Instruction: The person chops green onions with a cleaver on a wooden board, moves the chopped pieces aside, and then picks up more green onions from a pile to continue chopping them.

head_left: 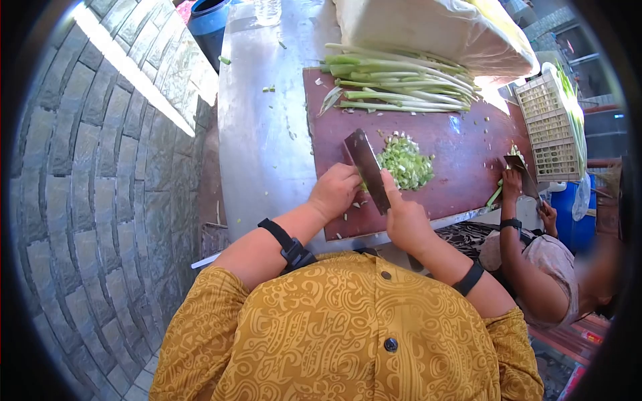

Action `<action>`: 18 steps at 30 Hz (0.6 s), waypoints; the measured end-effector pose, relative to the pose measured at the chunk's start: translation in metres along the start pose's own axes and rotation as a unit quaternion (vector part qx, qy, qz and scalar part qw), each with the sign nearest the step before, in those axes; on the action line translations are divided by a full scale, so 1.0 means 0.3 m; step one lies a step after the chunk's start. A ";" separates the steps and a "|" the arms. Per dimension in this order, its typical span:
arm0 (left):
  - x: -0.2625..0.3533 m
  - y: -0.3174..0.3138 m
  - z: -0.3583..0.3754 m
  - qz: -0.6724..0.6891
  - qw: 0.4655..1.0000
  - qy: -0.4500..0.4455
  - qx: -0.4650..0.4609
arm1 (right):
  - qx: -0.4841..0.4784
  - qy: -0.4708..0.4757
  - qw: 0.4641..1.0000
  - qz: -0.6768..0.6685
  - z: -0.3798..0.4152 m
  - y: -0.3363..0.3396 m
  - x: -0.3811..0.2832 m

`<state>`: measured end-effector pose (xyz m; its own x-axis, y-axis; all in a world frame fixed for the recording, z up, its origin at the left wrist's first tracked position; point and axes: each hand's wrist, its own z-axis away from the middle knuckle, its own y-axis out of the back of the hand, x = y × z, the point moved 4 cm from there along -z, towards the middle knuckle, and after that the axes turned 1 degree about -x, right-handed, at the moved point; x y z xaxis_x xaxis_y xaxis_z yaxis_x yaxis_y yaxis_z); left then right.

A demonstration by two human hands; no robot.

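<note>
Silvery counter [257, 127] carries one reddish board [461, 147] beneath the fingers; well right of them, one pale crate [548, 127] holds long green stalks [572, 107], and one scallion bundle [408, 83] lies beyond them. Right fingers [391, 187] clamp one cleaver [366, 167] near one chopped-scallion pile [406, 164]; left fingers [346, 172] bend together by its blade, their grip unclear.

Cleaver [366, 167]: dark wide blade, tip end toward 11 o'clock. Chopped green onion [405, 164]: loose green-white pile, cleaver's 3 o'clock, on red-brown board [468, 150]. Long stalks [404, 83]: uncut bunch, sideways, pile's 12 o'clock.
</note>
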<state>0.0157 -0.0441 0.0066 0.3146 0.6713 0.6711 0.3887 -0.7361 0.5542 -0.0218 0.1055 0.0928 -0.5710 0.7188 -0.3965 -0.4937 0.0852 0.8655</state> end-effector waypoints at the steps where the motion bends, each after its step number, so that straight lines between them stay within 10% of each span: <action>1: 0.001 -0.001 0.002 0.001 1.000 0.001 0.007 | -0.005 0.003 1.000 0.004 -0.004 -0.006 -0.002; 18: 0.021 -0.002 0.007 -0.002 0.999 -0.040 -0.006 | 0.166 -0.059 0.977 -0.123 -0.055 -0.018 0.147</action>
<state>0.0191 -0.0394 0.0095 0.3819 0.6794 0.6265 0.3793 -0.7334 0.5641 -0.0552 0.1254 0.0657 -0.3729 0.7205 -0.5846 -0.3560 0.4708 0.8073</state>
